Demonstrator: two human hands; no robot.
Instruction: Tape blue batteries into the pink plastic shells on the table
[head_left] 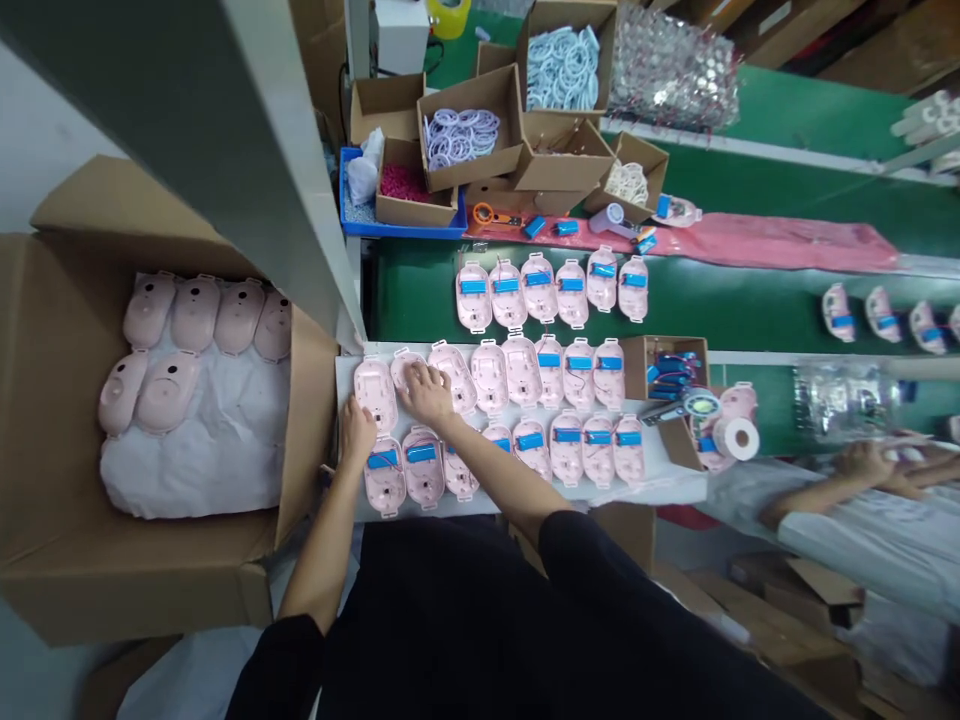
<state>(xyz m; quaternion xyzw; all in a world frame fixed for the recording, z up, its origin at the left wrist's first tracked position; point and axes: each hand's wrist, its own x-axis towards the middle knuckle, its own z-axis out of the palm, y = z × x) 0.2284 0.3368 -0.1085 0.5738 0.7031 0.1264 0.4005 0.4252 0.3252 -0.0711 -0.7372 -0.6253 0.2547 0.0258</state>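
At the left end of a row on the white work surface, my left hand (pixel 358 432) grips the lower left edge of a pink plastic shell half (pixel 375 385). My right hand (pixel 429 395) rests over the neighbouring pink shell half (pixel 403 366), fingers apart and bent down onto it; its palm hides part of that shell. To the right stand more open shell halves (pixel 491 375) without batteries, then several with blue batteries (pixel 578 363). A nearer row of shells with blue batteries (pixel 424 470) runs below my hands, partly covered by my right forearm.
A cardboard box (pixel 311 430) with pink shells on white wrapping stands at left beside a grey post (pixel 300 150). Parts boxes (pixel 480 140) sit at the back. A battery box (pixel 667 370) and white roll (pixel 736 437) are at right. A co-worker's hands (pixel 866 465) work farther right.
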